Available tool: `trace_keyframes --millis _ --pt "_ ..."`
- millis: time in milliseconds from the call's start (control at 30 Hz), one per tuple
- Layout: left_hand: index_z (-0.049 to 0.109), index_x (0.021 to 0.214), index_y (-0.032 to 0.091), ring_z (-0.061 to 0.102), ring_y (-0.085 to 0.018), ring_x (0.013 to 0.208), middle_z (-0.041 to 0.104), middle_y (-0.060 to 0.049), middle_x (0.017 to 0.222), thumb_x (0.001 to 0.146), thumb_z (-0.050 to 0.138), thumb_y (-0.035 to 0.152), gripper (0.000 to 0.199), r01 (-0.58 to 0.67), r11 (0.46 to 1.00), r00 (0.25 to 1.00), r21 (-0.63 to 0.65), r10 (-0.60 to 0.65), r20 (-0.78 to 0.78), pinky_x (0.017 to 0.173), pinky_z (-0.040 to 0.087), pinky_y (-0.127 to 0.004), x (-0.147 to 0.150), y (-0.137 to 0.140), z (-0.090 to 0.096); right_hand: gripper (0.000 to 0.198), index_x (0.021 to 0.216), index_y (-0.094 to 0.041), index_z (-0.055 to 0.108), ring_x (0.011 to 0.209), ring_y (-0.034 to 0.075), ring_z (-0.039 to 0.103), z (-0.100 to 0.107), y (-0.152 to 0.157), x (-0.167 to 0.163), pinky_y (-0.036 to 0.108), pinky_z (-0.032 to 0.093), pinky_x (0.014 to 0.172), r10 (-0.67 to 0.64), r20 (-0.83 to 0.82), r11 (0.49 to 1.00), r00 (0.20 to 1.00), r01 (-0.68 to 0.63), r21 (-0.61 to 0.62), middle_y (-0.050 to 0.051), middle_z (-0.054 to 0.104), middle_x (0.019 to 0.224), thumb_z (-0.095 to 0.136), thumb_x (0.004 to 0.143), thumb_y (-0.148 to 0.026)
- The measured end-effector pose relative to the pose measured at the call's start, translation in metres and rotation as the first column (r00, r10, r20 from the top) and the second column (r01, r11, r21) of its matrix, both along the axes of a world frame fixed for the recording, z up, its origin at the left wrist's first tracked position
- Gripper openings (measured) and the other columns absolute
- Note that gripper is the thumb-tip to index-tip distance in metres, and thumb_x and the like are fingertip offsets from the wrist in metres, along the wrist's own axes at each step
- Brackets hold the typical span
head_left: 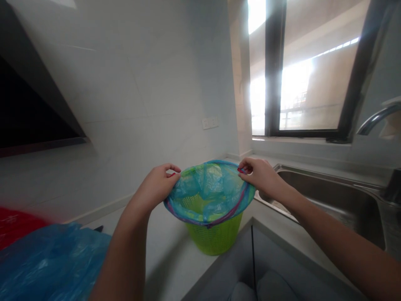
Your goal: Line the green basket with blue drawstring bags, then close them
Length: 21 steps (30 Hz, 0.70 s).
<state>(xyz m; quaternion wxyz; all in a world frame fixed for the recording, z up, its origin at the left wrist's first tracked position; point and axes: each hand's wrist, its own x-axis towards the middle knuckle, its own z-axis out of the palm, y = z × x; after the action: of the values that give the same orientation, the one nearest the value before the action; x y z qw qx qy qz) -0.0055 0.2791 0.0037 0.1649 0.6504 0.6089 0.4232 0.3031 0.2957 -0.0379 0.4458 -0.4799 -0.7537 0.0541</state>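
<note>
A bright green perforated plastic basket [214,238] stands upright on the counter near its front corner. Over its mouth is stretched a thin, see-through blue bin bag [216,184], with a purple drawstring running along its edge. My left hand [161,182] pinches the bag's edge at the left side of the rim. At the right side of the rim my right hand [255,173] pinches the edge between thumb and fingers. The bag hangs down inside the basket, and the green holes show through it.
A steel sink [332,192] with a curved tap [377,119] lies to the right. On the left are a crumpled blue plastic bag [56,259] and a red bag [20,225]. A white wall with a socket [209,123] stands behind the counter [169,251].
</note>
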Motion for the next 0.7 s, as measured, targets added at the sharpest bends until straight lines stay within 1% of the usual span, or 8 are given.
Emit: trace_keyframes --millis 100,167,233,367,500,567,633,700 --pt "0.069 0.095 0.019 0.050 -0.016 0.046 0.063 -0.003 0.062 0.070 0.068 0.036 0.031 0.029 0.995 0.994 0.093 -0.038 0.102 0.042 0.030 -0.024 0.006 -0.005 0.004 0.007 0.081 -0.020 0.071 0.070 0.018 0.062 0.002 -0.003 0.001 0.030 0.044 0.065 0.006 -0.017 1.000 1.000 -0.006 0.012 0.003 0.071 0.076 0.065 0.077 -0.020" --pt "0.068 0.100 0.021 0.051 -0.015 0.048 0.066 -0.004 0.069 0.074 0.063 0.033 0.030 -0.024 0.979 0.988 0.200 -0.007 0.155 0.043 0.033 -0.024 0.009 -0.005 0.003 0.008 0.080 -0.019 0.071 0.071 0.018 0.062 0.003 -0.004 -0.001 0.030 0.044 0.066 0.021 -0.082 0.999 0.996 -0.019 0.031 0.003 0.070 0.075 0.064 0.080 -0.022" --pt "0.067 0.106 0.023 0.056 -0.017 0.054 0.069 -0.005 0.077 0.076 0.058 0.028 0.031 -0.078 0.953 0.992 0.294 0.043 0.123 0.047 0.038 -0.025 0.009 -0.001 0.001 0.009 0.079 -0.018 0.070 0.072 0.018 0.062 0.003 -0.002 -0.002 0.030 0.044 0.067 0.059 -0.208 0.998 0.976 -0.056 0.022 0.003 0.070 0.075 0.064 0.081 -0.025" --pt "0.067 0.113 0.024 0.066 -0.023 0.080 0.071 -0.007 0.094 0.074 0.048 0.013 0.045 -0.029 0.933 0.997 0.360 0.055 -0.062 0.069 0.050 -0.031 0.006 0.012 -0.008 0.017 0.079 -0.016 0.066 0.067 0.016 0.061 0.001 0.011 -0.008 0.028 0.043 0.062 0.168 -0.542 0.959 0.823 -0.264 -0.105 0.003 0.068 0.071 0.066 0.080 -0.033" --pt "0.065 0.119 0.023 0.066 -0.027 0.090 0.072 -0.008 0.097 0.068 0.050 0.010 0.055 -0.051 0.944 0.992 0.326 0.085 -0.092 0.080 0.052 -0.036 -0.001 0.022 -0.016 0.017 0.076 -0.016 0.062 0.054 0.010 0.052 0.006 0.023 -0.020 0.023 0.041 0.054 0.172 -0.726 0.892 0.666 -0.418 -0.172 -0.002 0.060 0.059 0.065 0.083 -0.031" --pt "0.065 0.120 0.023 0.066 -0.028 0.088 0.072 -0.008 0.096 0.064 0.052 0.009 0.059 -0.063 0.954 0.996 0.294 0.080 -0.044 0.079 0.052 -0.037 -0.004 0.027 -0.018 0.018 0.070 -0.016 0.060 0.049 0.008 0.046 0.012 0.028 -0.026 0.020 0.038 0.049 0.185 -0.736 0.836 0.651 -0.498 -0.231 -0.004 0.054 0.054 0.067 0.082 -0.027" --pt "0.065 0.119 0.021 0.066 -0.027 0.084 0.072 -0.008 0.093 0.061 0.053 0.009 0.060 -0.045 0.964 0.998 0.264 0.033 0.052 0.074 0.053 -0.035 -0.006 0.030 -0.019 0.021 0.066 -0.015 0.060 0.047 0.006 0.042 0.018 0.031 -0.033 0.018 0.038 0.046 0.209 -0.752 0.734 0.625 -0.608 -0.301 -0.004 0.051 0.052 0.071 0.080 -0.025" --pt "0.064 0.119 0.019 0.065 -0.025 0.078 0.071 -0.008 0.090 0.058 0.052 0.008 0.063 0.016 0.972 0.983 0.236 -0.059 0.176 0.067 0.052 -0.033 -0.004 0.032 -0.018 0.020 0.066 -0.013 0.062 0.047 0.006 0.042 0.024 0.033 -0.040 0.017 0.041 0.045 0.225 -0.812 0.628 0.538 -0.718 -0.301 -0.003 0.052 0.054 0.073 0.079 -0.023"
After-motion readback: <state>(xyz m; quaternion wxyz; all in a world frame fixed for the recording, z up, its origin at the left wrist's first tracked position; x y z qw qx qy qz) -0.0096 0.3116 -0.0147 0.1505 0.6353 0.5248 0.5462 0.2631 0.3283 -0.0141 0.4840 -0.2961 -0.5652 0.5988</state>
